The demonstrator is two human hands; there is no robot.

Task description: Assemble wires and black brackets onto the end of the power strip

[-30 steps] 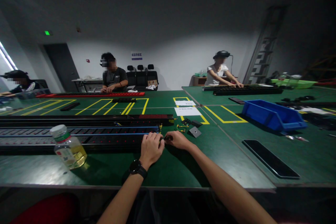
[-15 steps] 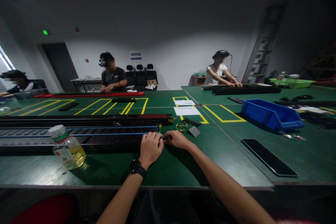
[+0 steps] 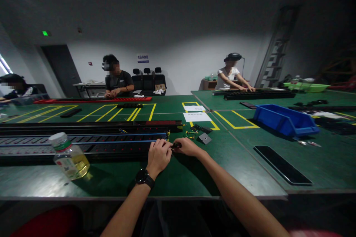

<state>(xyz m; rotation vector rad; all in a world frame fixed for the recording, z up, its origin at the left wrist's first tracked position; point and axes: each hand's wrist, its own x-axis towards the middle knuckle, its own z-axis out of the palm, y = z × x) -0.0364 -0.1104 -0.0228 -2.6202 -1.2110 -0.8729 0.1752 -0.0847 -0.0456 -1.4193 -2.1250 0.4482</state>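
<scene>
My left hand point(image 3: 160, 155) is closed at the right end of a long black rail point(image 3: 119, 149) with small red marks along it. What its fingertips pinch is hidden. Close beside it, my right hand point(image 3: 189, 146) pinches a small dark piece point(image 3: 176, 145) at the rail's end, too small to name. Behind the hands lie yellow wires point(image 3: 190, 133) and a grey square plate with a hole point(image 3: 205, 138). Another long black rail point(image 3: 150, 126) runs parallel behind the first.
A bottle of yellow liquid point(image 3: 69, 157) stands left in front of the rails. To the right are a phone point(image 3: 282, 164) and a blue bin point(image 3: 283, 122). Paper sheets point(image 3: 197, 117) lie on the green table point(image 3: 222, 170). Co-workers point(image 3: 118, 79) sit across the table.
The small dark piece at my right fingertips shows more plainly now. Both hands stay at the rail's end; the whole view has shifted slightly.
</scene>
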